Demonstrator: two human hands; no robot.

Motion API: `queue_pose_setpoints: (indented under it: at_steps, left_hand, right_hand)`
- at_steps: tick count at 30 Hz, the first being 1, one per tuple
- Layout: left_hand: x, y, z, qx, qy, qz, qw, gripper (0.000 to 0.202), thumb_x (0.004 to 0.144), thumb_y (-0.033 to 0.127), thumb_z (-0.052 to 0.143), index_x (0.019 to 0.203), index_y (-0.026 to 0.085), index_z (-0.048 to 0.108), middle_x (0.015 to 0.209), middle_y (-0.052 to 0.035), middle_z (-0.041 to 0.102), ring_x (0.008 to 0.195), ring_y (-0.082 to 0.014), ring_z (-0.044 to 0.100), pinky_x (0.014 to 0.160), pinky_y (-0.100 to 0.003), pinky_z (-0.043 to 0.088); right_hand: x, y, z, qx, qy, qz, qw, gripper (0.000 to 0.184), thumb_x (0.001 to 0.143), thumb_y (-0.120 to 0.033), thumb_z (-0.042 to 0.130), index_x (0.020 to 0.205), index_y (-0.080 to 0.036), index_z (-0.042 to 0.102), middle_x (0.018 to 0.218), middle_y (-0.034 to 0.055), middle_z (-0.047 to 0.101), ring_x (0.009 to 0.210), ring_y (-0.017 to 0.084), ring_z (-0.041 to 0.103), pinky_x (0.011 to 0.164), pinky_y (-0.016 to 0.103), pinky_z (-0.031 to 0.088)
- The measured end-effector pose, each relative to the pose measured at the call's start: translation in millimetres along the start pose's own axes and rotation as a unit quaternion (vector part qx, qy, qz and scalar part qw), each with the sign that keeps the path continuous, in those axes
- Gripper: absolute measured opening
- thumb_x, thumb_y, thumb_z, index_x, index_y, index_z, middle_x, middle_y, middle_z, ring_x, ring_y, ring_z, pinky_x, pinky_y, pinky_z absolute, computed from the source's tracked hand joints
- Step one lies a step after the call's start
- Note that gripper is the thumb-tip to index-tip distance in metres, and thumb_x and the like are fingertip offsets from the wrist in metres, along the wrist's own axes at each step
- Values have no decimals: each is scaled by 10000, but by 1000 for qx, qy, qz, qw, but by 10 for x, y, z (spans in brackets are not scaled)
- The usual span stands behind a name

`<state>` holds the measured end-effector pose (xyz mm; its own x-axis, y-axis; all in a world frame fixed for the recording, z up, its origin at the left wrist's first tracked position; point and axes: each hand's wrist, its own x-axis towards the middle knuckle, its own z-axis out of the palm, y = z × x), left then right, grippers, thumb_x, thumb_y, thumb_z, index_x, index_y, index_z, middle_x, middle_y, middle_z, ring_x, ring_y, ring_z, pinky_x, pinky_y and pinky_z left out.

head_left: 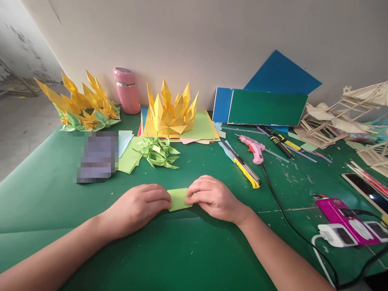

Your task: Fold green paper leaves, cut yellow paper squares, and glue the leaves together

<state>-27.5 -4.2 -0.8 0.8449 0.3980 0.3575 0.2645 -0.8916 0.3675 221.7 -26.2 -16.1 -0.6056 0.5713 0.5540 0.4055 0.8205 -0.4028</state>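
Note:
Between my two hands lies a small rectangle of light green paper [179,199], low over the green tabletop. The fingers of my left hand [142,208] are closed on its left end. At the right end, my right hand [216,199] pinches the paper between thumb and fingers. Just beyond sits a cluster of light green folded paper flowers [157,151]. Beside it is a stack of green paper sheets [129,157]. A yellow paper crown-like piece [172,111] stands on coloured sheets farther back.
At right lie a yellow utility knife [247,173], a pink glue gun [254,148] with a trailing black cord, a magenta power strip [348,222] and a phone [370,194]. Stick models [327,121] stand behind. A pink bottle [127,93] and another yellow paper piece [83,103] are back left.

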Motion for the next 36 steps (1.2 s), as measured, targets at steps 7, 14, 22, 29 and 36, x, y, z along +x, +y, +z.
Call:
queue_pose_setpoints:
  at_steps: [7,14,22,29,36]
  left_hand:
    - [78,129,-101,1,-68,-18,998,322,798,50,410,926,193,668,901,-81,695,897,-209,615,796,-308,520]
    - [88,101,-139,-10,-86,-36,996,324,826,80,392,897,202,683,921,-66,698,807,-176,629,714,-275,517]
    - [103,60,-5,16,-79,-50,995,266,942,255,427,836,208,667,1058,-49,700,875,-174,629,814,-297,490]
    - [139,96,75,-8,-56,-105,993,247,938,243,438,818,197,649,964,-41,691,824,-164,615,789,-288,487]
    - [144,87,67,-44,-44,-113,992,245,929,201,437,894,206,679,954,-46,695,862,-167,608,797,-287,490]
  right_hand:
    - [-17,24,-56,-6,-43,29,999,345,753,-7,418,757,-211,696,811,35,685,782,165,608,746,343,478]
    - [-36,57,-107,8,-53,58,997,335,750,-13,433,693,-209,699,758,42,643,726,166,555,675,325,469]
    - [-11,13,-118,34,38,86,995,308,722,-14,421,621,-222,626,678,20,608,661,159,523,606,306,451]
    - [52,-99,73,60,35,143,987,166,884,-96,502,917,-210,618,843,34,674,775,154,593,702,286,485]
    - [32,-41,17,20,-53,195,979,197,895,-77,497,785,-207,596,797,26,642,781,170,570,698,292,471]
